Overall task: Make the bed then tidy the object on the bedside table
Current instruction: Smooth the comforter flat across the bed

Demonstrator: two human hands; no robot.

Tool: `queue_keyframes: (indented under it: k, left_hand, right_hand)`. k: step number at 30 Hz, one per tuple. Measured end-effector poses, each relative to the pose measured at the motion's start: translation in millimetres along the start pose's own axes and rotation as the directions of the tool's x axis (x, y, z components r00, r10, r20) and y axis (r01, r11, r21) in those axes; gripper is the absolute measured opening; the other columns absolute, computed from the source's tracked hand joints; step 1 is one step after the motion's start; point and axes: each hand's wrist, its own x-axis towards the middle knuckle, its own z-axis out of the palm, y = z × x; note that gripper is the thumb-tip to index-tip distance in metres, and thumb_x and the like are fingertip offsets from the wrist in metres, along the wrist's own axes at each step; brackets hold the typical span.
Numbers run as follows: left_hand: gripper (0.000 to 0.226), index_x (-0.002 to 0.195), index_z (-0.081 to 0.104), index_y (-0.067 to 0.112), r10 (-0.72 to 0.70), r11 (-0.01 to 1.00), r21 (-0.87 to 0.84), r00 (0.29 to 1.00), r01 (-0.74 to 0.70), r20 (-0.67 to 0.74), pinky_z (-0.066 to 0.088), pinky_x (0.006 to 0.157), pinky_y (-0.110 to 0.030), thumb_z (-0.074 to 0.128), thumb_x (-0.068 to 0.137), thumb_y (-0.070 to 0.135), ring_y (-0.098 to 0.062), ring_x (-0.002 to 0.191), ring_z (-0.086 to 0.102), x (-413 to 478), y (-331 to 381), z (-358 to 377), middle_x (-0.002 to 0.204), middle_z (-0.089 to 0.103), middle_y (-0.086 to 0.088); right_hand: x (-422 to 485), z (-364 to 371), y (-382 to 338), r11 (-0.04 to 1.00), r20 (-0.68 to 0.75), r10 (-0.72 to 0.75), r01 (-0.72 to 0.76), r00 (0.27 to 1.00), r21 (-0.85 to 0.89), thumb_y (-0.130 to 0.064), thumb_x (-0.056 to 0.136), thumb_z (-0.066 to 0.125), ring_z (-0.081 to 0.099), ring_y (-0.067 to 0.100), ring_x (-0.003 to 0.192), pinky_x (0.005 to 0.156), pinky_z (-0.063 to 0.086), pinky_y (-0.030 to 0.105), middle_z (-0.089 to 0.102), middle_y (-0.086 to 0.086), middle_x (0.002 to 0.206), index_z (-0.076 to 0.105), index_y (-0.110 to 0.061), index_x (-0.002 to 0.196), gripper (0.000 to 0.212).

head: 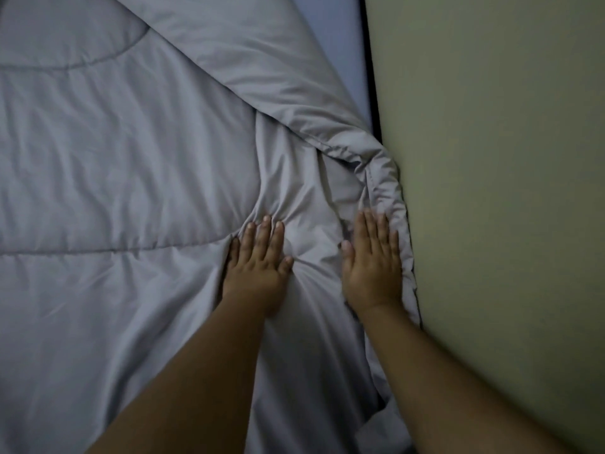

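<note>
Bedroom, domestic, dimly lit. Evidence: grey quilted comforter [114, 158], wrinkled, lying under the fingers of the left hand [258, 263] and right hand [373, 267]; blue sheet [334, 44] exposed well beyond the fingertips; plain pale-green wall [507, 158] just right of the right fingers, comforter hem bunched against it.

The person's left hand [258, 267] and right hand [373, 267] were both bare, with short, broad fingers [265, 237] and closely trimmed, rounded nails that caught a little dim light. The right hand's fingertips [370, 221] were blurred. The left forearm [196, 381] and right forearm [442, 381] were bare as well, smooth and full, widening steadily from the wrists toward the bottom edge of the view
</note>
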Motion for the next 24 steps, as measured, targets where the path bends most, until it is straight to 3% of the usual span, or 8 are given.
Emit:
queue_keyframes:
  k: [3,7,11,14,17,20,24]
  left_hand:
    - [0.066,0.143,-0.024,0.035,0.019,1.000,-0.005,0.999,-0.020,-0.029,-0.015,0.115,-0.034,0.000,0.085,0.058,-0.015,0.147,-0.018,-0.8,-2.1,2.4,0.159,-0.020,0.010]
    - [0.062,0.148,-0.017,0.035,0.024,1.000,-0.011,1.000,-0.024,-0.017,-0.016,0.115,-0.033,0.012,0.096,0.053,-0.015,0.147,-0.020,-1.5,-4.2,1.1,0.159,-0.021,0.010]
    - [0.062,0.149,-0.016,0.034,0.028,0.999,-0.019,0.999,-0.027,0.018,-0.015,0.116,-0.035,0.017,0.099,0.050,-0.015,0.147,-0.021,-2.2,-3.6,-2.9,0.159,-0.022,0.009]
    - [0.063,0.149,-0.015,0.034,0.027,0.999,-0.028,0.999,-0.027,0.021,-0.015,0.116,-0.035,0.019,0.099,0.050,-0.015,0.146,-0.021,-1.6,-2.4,-3.4,0.159,-0.022,0.009]
    - [0.063,0.149,-0.015,0.034,0.039,0.999,-0.010,0.999,-0.039,0.003,-0.016,0.116,-0.035,0.020,0.099,0.049,-0.015,0.147,-0.020,-1.0,-4.2,-1.3,0.159,-0.021,0.009]
    - [0.063,0.149,-0.016,0.034,0.041,0.999,-0.014,0.999,-0.040,0.025,-0.016,0.116,-0.035,0.020,0.099,0.050,-0.015,0.147,-0.021,-1.4,-4.3,-1.1,0.159,-0.022,0.009]
    - [0.061,0.148,-0.016,0.034,0.041,0.998,-0.036,0.999,-0.042,-0.022,-0.016,0.116,-0.034,0.011,0.097,0.053,-0.014,0.147,-0.020,-5.0,1.9,-4.2,0.158,-0.022,0.009]
  right_hand:
    - [-22.9,8.2,15.7,0.997,0.039,-0.055,0.057,0.998,-0.054,-0.036,0.098,0.025,0.030,0.023,0.138,0.118,0.003,0.031,0.045,0.013,0.145,0.041,-0.003,0.139,0.055]
    - [-23.0,14.4,19.3,0.998,0.112,-0.045,0.050,0.993,-0.038,-0.039,0.099,0.014,0.026,0.022,0.138,0.118,-0.001,0.028,0.044,0.015,0.145,0.041,-0.003,0.139,0.060]
    - [-39.0,2.0,8.5,0.998,0.008,-0.008,0.008,1.000,0.069,-0.038,0.100,0.016,0.029,0.025,0.139,0.119,0.005,0.032,0.036,0.009,0.149,0.036,-0.003,0.141,0.058]
    - [-67.2,-2.4,14.6,0.996,-0.020,-0.046,0.048,0.999,0.072,-0.036,0.100,0.019,0.018,0.021,0.144,0.120,0.007,0.037,0.031,0.006,0.149,0.033,-0.002,0.142,0.056]
    - [-76.0,9.3,25.9,0.994,0.083,-0.098,0.094,0.992,0.047,-0.038,0.100,0.017,0.003,0.015,0.147,0.121,-0.001,0.033,0.038,0.012,0.148,0.035,-0.002,0.141,0.057]
    - [-70.2,16.6,26.4,0.996,0.136,-0.063,0.055,0.989,0.066,-0.040,0.100,0.014,0.019,0.025,0.141,0.120,-0.003,0.031,0.043,0.015,0.145,0.039,-0.001,0.139,0.061]
    - [-72.2,7.6,19.3,0.997,0.068,-0.033,0.028,0.997,0.077,-0.040,0.100,0.015,0.023,0.026,0.139,0.119,0.002,0.032,0.041,0.015,0.146,0.038,-0.001,0.140,0.060]
